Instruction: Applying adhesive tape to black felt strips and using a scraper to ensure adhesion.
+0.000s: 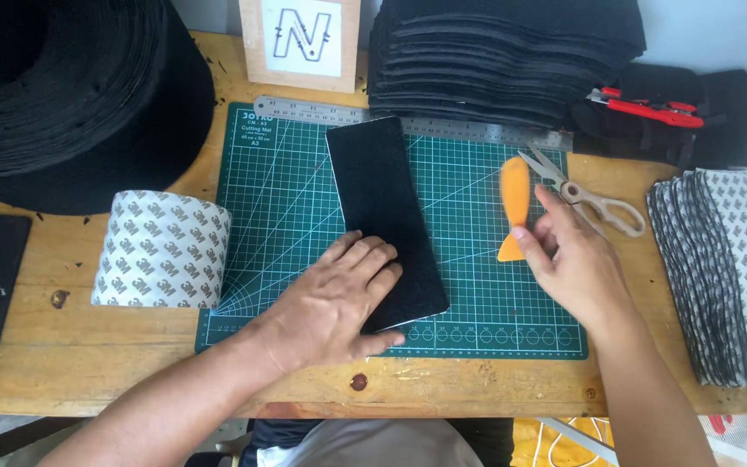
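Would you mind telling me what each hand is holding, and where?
The right hand pinches the orange scraper near its lower end. The left hand holds nothing; it presses flat on the black sheet.

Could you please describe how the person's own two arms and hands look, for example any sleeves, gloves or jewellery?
Both arms are bare from the frame's lower edge to the fingers: no sleeves show. The left hand and the right hand wear no gloves. No ring, watch or bracelet is visible on either hand or wrist. The fingernails are short. No marks or tattoos can be seen.
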